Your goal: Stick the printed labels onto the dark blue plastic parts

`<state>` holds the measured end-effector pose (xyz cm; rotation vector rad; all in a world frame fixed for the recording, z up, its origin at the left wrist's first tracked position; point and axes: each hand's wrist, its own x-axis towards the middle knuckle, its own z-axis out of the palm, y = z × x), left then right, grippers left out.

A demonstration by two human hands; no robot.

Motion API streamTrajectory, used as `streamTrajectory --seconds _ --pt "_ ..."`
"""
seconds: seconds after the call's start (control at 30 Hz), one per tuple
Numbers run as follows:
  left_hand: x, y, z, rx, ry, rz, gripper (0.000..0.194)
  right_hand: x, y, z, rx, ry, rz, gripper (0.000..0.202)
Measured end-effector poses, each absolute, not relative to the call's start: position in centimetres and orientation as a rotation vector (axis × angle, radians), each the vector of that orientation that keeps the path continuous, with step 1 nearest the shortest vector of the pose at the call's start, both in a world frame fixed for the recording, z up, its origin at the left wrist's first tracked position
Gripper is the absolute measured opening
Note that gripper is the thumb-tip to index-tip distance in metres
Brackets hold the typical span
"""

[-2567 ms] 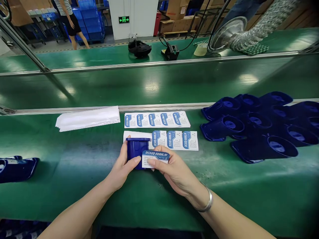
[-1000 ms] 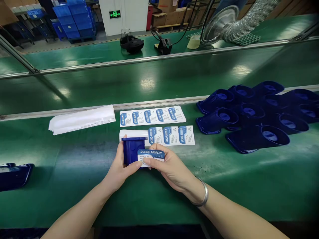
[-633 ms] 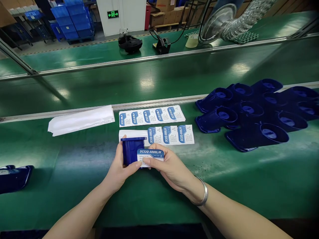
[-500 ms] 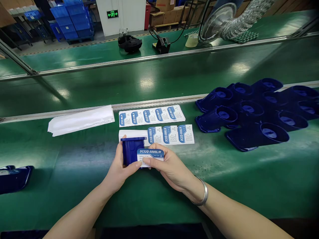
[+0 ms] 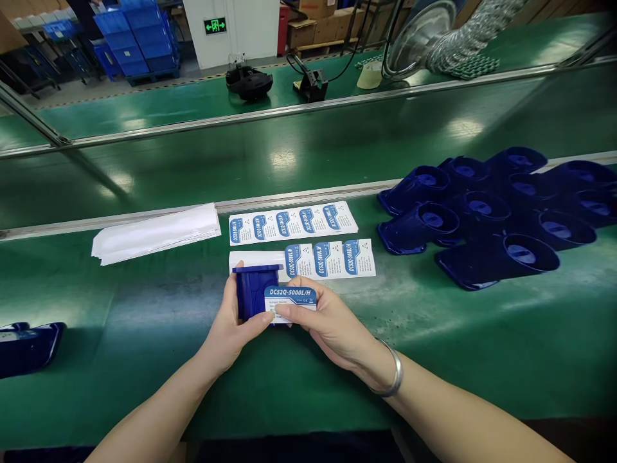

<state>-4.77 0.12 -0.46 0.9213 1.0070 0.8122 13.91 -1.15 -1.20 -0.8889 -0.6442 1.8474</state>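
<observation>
Near the middle of the bench, my left hand (image 5: 231, 325) is wrapped round a dark blue plastic housing (image 5: 251, 289). My right hand (image 5: 328, 318) pinches a white and blue label (image 5: 290, 297) printed DC52Q-5000L/H, which lies over the housing's right side. Both thumbs press near the label's lower left part. Just behind the hands is a label sheet (image 5: 329, 260) with three labels showing and a bare white left part. Behind it lies a fuller label sheet (image 5: 294, 223). How far the label touches the housing cannot be made out.
White paper strips (image 5: 157, 233) lie at the back left. Several blue housings (image 5: 520, 254) stand at the right, and another blue part (image 5: 33, 350) sits at the left edge. A metal rail (image 5: 289, 110) crosses behind; beyond it are a black headset (image 5: 249, 83) and a silver duct (image 5: 475, 38).
</observation>
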Motion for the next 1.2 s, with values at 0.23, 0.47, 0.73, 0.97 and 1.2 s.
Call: streamTrajectory --seconds 0.23,0.47,0.73,0.97,1.2 --pt "-4.7 0.1 -0.5 0.914 0.990 0.819 0.101 13.9 -1.2 -1.3 -0.917 -0.641 1.850 0.038" --pt "-4.8 0.2 -0.5 0.933 0.979 0.813 0.098 13.9 -1.1 -1.2 -0.943 -0.633 1.848 0.040" --pt "-4.4 0.0 -0.4 0.896 0.997 0.858 0.100 13.8 -1.2 -1.3 -0.951 -0.628 1.859 0.044" --pt "-3.7 0.0 -0.5 0.737 1.111 0.968 0.072 13.1 -1.7 -1.1 -0.968 -0.802 1.779 0.034" --pt "-3.9 -0.2 0.1 0.681 1.000 0.868 0.108 13.8 -0.6 -0.7 -0.885 -0.762 1.822 0.040"
